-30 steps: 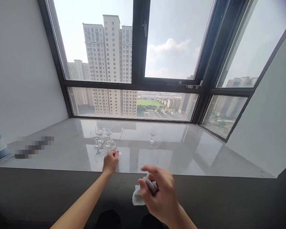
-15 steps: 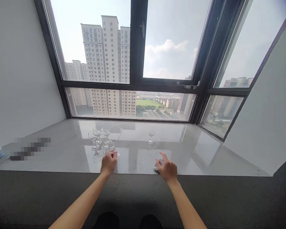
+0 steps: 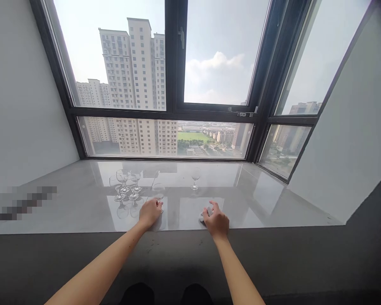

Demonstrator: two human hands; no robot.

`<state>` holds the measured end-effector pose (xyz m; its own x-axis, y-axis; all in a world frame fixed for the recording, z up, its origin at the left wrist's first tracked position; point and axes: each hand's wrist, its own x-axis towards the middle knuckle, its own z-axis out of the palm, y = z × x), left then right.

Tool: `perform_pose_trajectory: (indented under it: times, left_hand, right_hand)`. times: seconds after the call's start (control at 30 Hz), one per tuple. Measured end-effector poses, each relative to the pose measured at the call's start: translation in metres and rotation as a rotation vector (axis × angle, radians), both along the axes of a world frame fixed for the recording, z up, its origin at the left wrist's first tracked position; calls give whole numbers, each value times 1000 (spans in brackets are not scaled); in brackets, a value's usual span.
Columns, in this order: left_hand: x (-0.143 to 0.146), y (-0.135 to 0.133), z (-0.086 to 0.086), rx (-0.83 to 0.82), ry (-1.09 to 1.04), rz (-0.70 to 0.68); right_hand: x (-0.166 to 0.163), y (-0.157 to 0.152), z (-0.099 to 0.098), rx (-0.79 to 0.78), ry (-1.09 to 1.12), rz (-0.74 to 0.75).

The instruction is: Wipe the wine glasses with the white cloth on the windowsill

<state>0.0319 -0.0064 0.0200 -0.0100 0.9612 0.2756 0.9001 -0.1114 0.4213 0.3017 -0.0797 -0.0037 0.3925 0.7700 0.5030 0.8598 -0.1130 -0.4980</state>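
Observation:
My left hand [image 3: 150,213] is closed around the stem of a clear wine glass [image 3: 158,191]. Its bowl rises above my fingers, and my hand hides most of the lower part. To the left of it, several similar stemmed glasses [image 3: 133,191] stand upright, close together. My right hand [image 3: 217,221] is near the sill's front edge, with its thumb and index finger around a crumpled grey-white cloth [image 3: 203,216]. Beyond that hand a single wine glass [image 3: 194,180] stands upright on its own.
The glossy pale window sill [image 3: 257,212] reflects the window and drops off at its front edge. A dark window frame [image 3: 146,113] rises behind it, with white walls [image 3: 25,101] at both sides. A pixelated patch covers something at the far left.
The wine glass in my left hand has moved right, away from the group, and stands more clear of it. My right hand stays by the cloth. The whole view has shifted slightly.

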Motion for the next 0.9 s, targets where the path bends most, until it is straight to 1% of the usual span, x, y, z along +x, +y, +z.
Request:
perform_pose_trajectory:
  times: [0.07,0.2,0.3,0.43,0.53,0.67,0.8,0.9]
  left_hand:
    - [21,9,0,-2,-13,-44]
    - [73,30,-2,-55,-62,-105]
    - [111,47,-2,-83,-80,-158]
    - [149,65,1,-98,-86,-173]
    - [167,75,2,-121,-76,-143]
    - [182,86,1,-130,-65,-160]
    - [189,91,1,-183,-80,-167]
    - [189,89,2,-195,-85,-176]
  right_hand:
    - [-1,0,2,-8,16,-1]
    - [-2,-1,5,-20,42,-9]
    - [-2,0,4,-1,41,-15]
    - [0,1,0,33,20,-13]
    - [1,2,-1,49,12,-5]
    - [0,1,2,68,29,-22]
    - [-1,0,6,71,38,-29]
    - [-1,0,6,69,39,-30]
